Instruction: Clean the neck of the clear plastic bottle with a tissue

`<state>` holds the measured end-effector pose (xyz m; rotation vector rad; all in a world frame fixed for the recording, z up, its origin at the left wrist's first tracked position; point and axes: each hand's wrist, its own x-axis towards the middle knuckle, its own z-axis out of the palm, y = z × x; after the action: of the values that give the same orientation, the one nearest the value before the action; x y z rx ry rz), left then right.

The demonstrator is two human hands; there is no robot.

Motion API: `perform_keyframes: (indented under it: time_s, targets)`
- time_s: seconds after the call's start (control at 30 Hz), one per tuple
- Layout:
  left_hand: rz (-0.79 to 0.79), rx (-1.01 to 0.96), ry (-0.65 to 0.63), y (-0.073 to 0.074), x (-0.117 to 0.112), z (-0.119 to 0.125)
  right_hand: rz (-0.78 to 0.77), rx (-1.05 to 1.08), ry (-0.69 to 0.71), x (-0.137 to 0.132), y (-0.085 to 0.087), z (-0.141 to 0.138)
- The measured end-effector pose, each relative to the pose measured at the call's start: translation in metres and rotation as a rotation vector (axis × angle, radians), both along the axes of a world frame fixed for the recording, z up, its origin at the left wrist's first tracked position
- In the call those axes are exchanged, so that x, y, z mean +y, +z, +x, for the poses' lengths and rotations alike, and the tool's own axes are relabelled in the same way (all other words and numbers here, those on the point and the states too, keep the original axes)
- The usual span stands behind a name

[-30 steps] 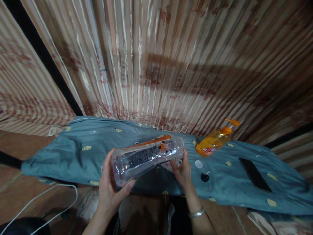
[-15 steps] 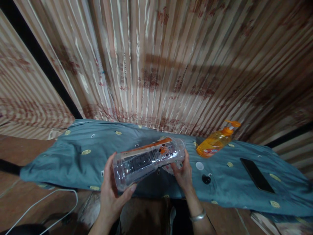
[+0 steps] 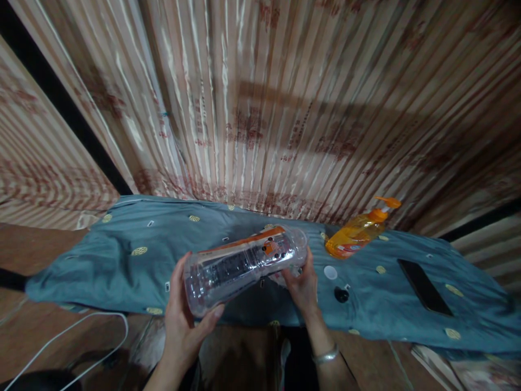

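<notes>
Between my two hands, a clear plastic bottle (image 3: 240, 269) with an orange-and-dark printed label lies slanted above the cloth, its right end higher. My left hand (image 3: 189, 315) is wrapped round the left end, thumb along the near side. At the other end my right hand (image 3: 303, 285) grips the bottle from below and the right, and a bracelet shows on that wrist. To the right of this hand are a white round disc (image 3: 330, 272) and a small black round piece (image 3: 341, 295), both on the cloth.
An orange pump bottle (image 3: 356, 234) leans to the right near the curtain (image 3: 252, 136). A black phone (image 3: 424, 287) lies farther right on the blue-green cloth (image 3: 109, 260). A white cable (image 3: 87, 315) loops at lower left. Dark poles flank both sides.
The view has shifted slightly, so everything sits a little to the left and higher. Both hands keep their hold on the clear bottle, which is held nearly the same way.
</notes>
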<state>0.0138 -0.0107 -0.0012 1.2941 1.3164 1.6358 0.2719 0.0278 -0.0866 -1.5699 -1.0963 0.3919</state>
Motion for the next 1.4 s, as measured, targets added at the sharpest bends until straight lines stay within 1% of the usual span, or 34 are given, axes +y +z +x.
perform_keyframes:
  time_s: [0.23,0.43,0.57,0.73,0.87,0.97,1.1,1.4]
  targets:
    - [-0.004,0.000,-0.010,0.0011,-0.0006,-0.0001,-0.015,-0.005,-0.009,-0.0001,0.0020,0.0012]
    - [-0.014,0.046,-0.008,-0.0005,-0.0010,-0.0029,0.025,0.007,0.005,-0.0001,-0.0021,0.0033]
    - [-0.012,0.054,-0.005,0.0007,-0.0015,-0.0034,0.030,0.014,0.037,0.0002,-0.0016,0.0040]
    - [-0.039,0.063,0.016,0.0029,-0.0015,-0.0022,0.026,0.023,0.016,0.0004,0.0004,0.0007]
    - [-0.026,0.067,0.024,0.0023,-0.0012,-0.0028,0.018,0.022,0.003,0.0010,0.0006,-0.0012]
    - [-0.032,0.081,0.031,0.0019,-0.0013,-0.0032,0.025,0.035,0.015,0.0010,0.0008,-0.0012]
    - [-0.048,0.078,0.037,0.0012,-0.0013,-0.0036,0.025,0.047,0.032,0.0006,0.0010,-0.0008]
    - [-0.028,0.053,0.026,0.0001,-0.0009,-0.0035,0.019,0.037,0.027,-0.0006,0.0036,-0.0015]
